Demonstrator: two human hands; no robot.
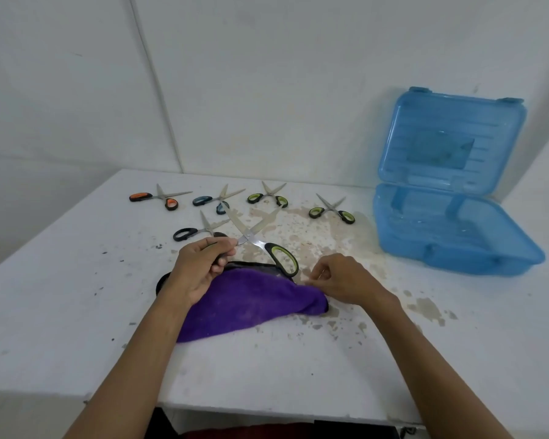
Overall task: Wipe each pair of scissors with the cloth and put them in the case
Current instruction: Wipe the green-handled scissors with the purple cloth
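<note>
My left hand grips one handle of an open pair of green-and-black scissors, whose blades spread upward above the table. Below it lies a purple cloth with a dark edge. My right hand pinches the cloth's right corner. Several other pairs lie open at the back: an orange pair, a teal pair, two green pairs, and a black pair. The blue transparent case stands open at the right with nothing visible inside.
The white table has brown stains and chipped paint in its middle and right. White walls close in behind and to the left. The case's lid leans upright against the wall. The table's front edge runs just beneath my forearms.
</note>
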